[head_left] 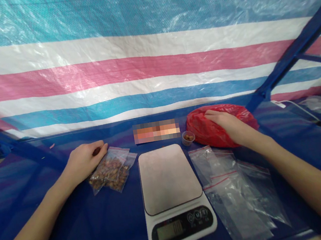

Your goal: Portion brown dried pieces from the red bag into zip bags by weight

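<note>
My left hand rests at the left with its fingers curled. A dark reddish-brown spot shows between thumb and fingers; whether it is an object or shadow I cannot make out. Against that hand lie overlapping zip bags filled with small brown pieces. My right hand lies on a red plastic bag, its fingers stretched out over it. Between the hands stands a white kitchen scale with a bare steel plate and a display reading about 0.0. A small clear cup with brown pieces sits beside the red bag.
Several flat clear zip bags with red seal lines overlap right of the scale. Behind it is a blurred-out orange item. Blue metal bars flank the blue surface, with striped sheeting behind. A white cable runs at the far right.
</note>
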The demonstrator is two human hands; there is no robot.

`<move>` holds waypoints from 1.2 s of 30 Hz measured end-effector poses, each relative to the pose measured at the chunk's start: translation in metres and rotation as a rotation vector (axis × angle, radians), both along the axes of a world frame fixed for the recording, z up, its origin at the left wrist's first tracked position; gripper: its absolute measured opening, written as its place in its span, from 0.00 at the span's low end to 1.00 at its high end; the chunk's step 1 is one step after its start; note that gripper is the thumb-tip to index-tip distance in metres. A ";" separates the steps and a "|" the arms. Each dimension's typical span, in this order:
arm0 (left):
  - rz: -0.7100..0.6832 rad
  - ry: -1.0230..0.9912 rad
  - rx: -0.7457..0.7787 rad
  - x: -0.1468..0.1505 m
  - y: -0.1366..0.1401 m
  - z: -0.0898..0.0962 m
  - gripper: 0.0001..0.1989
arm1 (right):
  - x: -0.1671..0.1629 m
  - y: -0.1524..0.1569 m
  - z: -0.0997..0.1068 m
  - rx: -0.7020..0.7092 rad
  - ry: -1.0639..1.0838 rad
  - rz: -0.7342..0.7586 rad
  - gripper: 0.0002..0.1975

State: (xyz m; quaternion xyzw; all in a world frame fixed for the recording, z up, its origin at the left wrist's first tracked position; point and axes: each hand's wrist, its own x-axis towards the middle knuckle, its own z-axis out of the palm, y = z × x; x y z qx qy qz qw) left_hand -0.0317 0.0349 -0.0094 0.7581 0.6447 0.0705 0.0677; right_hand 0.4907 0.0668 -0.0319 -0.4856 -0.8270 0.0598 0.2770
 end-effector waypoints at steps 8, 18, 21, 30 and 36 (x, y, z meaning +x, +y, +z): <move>-0.013 0.005 0.017 -0.003 0.002 -0.003 0.23 | -0.020 -0.004 0.024 0.002 0.005 0.075 0.23; -0.007 0.004 0.002 -0.002 0.001 -0.001 0.22 | -0.024 -0.006 0.027 -0.017 -0.007 0.144 0.19; -0.007 0.000 0.002 -0.002 0.001 -0.002 0.22 | -0.021 -0.006 0.027 -0.005 -0.085 0.129 0.19; -0.005 -0.019 0.011 -0.004 0.001 -0.003 0.23 | 0.002 -0.001 0.004 -0.067 -0.094 0.080 0.28; -0.007 -0.031 0.022 -0.004 0.002 -0.004 0.22 | -0.003 0.006 -0.009 -0.093 0.074 0.109 0.23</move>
